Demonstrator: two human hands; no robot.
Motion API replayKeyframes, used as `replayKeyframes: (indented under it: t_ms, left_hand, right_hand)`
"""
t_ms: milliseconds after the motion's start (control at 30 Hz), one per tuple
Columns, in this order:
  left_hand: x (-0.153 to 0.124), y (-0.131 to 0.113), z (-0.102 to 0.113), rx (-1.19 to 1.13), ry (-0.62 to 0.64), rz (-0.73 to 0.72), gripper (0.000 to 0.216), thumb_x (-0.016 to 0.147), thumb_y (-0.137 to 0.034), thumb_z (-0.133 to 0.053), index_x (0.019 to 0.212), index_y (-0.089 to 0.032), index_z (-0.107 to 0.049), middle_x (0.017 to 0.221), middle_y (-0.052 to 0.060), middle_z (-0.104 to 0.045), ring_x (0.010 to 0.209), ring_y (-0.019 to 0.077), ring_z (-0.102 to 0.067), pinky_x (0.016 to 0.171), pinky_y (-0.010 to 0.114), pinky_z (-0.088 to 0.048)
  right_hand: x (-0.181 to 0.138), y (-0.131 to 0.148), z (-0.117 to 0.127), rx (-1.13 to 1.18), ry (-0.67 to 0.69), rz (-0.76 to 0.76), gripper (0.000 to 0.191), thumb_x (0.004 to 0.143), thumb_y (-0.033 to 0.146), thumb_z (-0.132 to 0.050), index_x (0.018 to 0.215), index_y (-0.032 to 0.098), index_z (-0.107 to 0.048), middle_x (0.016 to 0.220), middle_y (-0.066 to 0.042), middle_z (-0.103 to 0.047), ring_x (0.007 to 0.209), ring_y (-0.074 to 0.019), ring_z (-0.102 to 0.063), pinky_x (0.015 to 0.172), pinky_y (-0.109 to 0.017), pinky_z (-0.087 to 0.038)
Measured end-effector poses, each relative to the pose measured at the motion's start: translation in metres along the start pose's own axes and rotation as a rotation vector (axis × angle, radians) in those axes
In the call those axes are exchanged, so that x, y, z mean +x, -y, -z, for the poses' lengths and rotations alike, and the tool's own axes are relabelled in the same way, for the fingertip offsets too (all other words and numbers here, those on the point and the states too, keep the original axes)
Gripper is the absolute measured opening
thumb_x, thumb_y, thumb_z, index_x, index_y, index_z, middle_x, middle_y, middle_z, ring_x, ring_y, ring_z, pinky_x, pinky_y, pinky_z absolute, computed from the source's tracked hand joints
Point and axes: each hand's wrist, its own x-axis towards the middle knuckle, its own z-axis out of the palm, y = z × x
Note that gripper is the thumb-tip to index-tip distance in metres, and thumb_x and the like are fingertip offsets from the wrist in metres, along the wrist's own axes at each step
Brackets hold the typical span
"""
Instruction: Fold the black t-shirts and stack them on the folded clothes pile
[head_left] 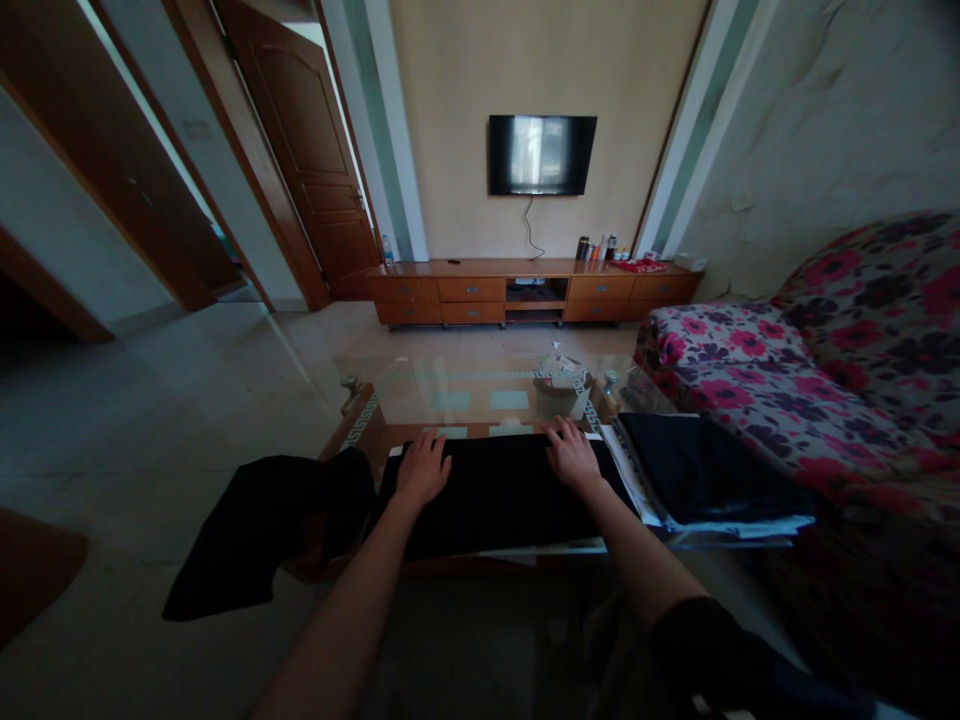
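A black garment (495, 495) lies spread on a glass coffee table (465, 390) in front of me. My left hand (422, 468) rests flat on its far left part, fingers stretched out. My right hand (571, 455) lies flat on its far right part, fingers spread toward the far edge. One end of the black cloth (255, 530) hangs off the table's left side toward the floor. A folded dark garment (701, 470) sits on white papers at the table's right end.
A floral sofa (817, 360) stands at the right. A small pot (556, 390) sits on the glass farther back. A low wooden TV cabinet (525, 290) with bottles and a wall TV (541, 154) are at the far wall. Wooden doors (307, 150) are at left.
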Motion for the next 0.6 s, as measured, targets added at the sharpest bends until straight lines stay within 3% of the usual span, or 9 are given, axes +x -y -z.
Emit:
replayKeyframes:
  t_ms: [133,333,500,600]
  left_hand:
    - [-0.004,0.017,-0.032,0.035,0.090,0.080,0.071,0.097,-0.056,-0.042,0.157,-0.020,-0.032,0.162,0.015,-0.036,0.152,0.0312,-0.026,0.122,0.048,-0.018]
    - [-0.009,0.031,-0.041,0.041,0.093,0.061,0.075,0.095,-0.065,-0.037,0.158,-0.025,-0.032,0.162,0.010,-0.036,0.154,0.0290,-0.023,0.123,0.047,-0.017]
    - [0.002,0.011,-0.035,0.051,0.042,0.064,0.071,0.098,-0.064,-0.028,0.152,-0.019,-0.044,0.161,0.012,-0.040,0.153,0.0306,-0.024,0.124,0.051,-0.014]
    - [0.008,-0.010,-0.036,0.010,0.009,-0.055,0.067,0.102,-0.057,-0.023,0.154,-0.019,-0.042,0.163,0.009,-0.037,0.153,0.0257,-0.025,0.125,0.045,-0.015]
  right_hand:
    - [-0.003,-0.006,-0.028,-0.033,0.141,-0.106,0.063,0.100,0.058,-0.041,0.159,0.047,-0.021,0.169,-0.004,-0.016,0.154,-0.0336,-0.012,0.115,-0.062,-0.018]
    - [-0.001,-0.014,-0.035,-0.075,0.189,-0.156,0.070,0.096,0.071,-0.032,0.160,0.048,-0.014,0.171,-0.001,-0.012,0.154,-0.0369,-0.006,0.115,-0.064,-0.015]
    - [0.006,0.016,-0.033,-0.122,0.056,-0.132,0.073,0.098,0.067,-0.032,0.161,0.030,-0.028,0.170,-0.009,-0.011,0.155,-0.0374,-0.003,0.118,-0.063,-0.001]
    - [0.009,0.040,-0.035,-0.087,0.017,0.010,0.066,0.101,0.061,-0.030,0.161,0.034,-0.024,0.171,-0.005,-0.007,0.155,-0.0321,-0.005,0.121,-0.058,-0.002]
